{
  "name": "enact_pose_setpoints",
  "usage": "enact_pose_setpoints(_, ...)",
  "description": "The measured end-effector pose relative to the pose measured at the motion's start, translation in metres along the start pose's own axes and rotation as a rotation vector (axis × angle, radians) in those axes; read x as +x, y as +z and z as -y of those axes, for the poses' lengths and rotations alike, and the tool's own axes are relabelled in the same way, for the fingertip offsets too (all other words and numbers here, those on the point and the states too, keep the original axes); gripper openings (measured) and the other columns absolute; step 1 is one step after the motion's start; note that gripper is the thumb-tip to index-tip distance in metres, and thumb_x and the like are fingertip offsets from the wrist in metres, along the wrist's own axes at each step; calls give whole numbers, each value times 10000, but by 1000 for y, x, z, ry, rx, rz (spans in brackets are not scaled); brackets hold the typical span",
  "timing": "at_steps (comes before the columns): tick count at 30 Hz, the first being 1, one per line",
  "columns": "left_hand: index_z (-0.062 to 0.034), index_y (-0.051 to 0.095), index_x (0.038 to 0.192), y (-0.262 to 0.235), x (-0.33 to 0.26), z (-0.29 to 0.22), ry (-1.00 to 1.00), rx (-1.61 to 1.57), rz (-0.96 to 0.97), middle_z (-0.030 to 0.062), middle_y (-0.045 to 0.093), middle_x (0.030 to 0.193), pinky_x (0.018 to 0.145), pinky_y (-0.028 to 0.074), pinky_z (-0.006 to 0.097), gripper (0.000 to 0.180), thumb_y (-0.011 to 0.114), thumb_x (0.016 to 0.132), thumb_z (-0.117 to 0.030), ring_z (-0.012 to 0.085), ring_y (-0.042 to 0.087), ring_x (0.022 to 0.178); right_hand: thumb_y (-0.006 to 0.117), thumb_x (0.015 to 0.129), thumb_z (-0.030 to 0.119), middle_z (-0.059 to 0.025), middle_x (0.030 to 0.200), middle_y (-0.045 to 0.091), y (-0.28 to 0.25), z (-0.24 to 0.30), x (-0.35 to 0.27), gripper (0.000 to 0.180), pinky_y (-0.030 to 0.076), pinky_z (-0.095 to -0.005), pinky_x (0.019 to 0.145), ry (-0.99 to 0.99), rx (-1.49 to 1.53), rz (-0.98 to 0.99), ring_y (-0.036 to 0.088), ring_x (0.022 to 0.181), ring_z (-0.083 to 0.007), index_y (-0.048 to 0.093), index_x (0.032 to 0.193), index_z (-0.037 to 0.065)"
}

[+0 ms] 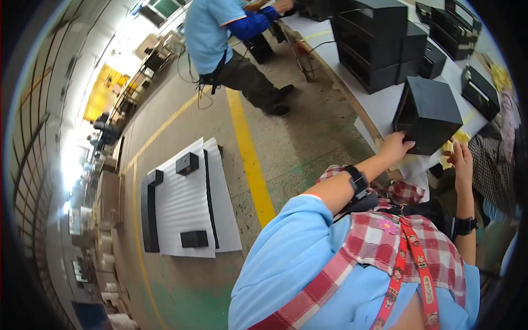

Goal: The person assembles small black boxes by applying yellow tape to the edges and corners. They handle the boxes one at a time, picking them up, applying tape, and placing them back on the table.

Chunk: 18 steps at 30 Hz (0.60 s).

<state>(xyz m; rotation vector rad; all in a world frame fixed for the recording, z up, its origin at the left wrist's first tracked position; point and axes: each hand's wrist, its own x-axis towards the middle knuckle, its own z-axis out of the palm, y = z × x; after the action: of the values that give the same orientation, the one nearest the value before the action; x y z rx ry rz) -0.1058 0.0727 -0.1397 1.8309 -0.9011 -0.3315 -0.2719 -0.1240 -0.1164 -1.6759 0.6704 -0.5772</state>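
Observation:
A black box-shaped housing (434,113) with an open side facing left is tilted at the edge of the white-topped table. My left hand (395,148) grips its lower left edge, with the fingertips at the opening and the thumb on the outside. At the box's lower right corner, my right hand (462,159) is closed on a crumpled yellow cloth (446,159), which touches or lies very close to the box. Part of the cloth is hidden behind the fingers.
Stacked black housings (368,49) stand farther along the table (324,52), and more black frames (479,91) lie at the right. A co-worker (212,44) in a light blue shirt stands at the far side. Left on the floor, white foam sheets (184,212) carry several black pieces.

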Motion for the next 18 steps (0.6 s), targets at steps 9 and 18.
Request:
enact_pose_setpoints(9,24,570,689,-28,26,-34,-117,-338,-28,66,566,618,544,424,335,500,522,896,-428,129,520,593,454,943,206,-19,843,586,18,70,-2,265,449,-210,570,-103,24,122,547,611,-86,592,1042,3)
enact_pose_setpoints(18,93,548,1079,-6,37,-12,-346,-793,94,133,611,1050,807,461,293,464,460,948,-343,181,589,902,473,946,263,-33,858,574,13,45,-20,251,458,-214,549,64,131,108,606,648,-98,554,977,28)
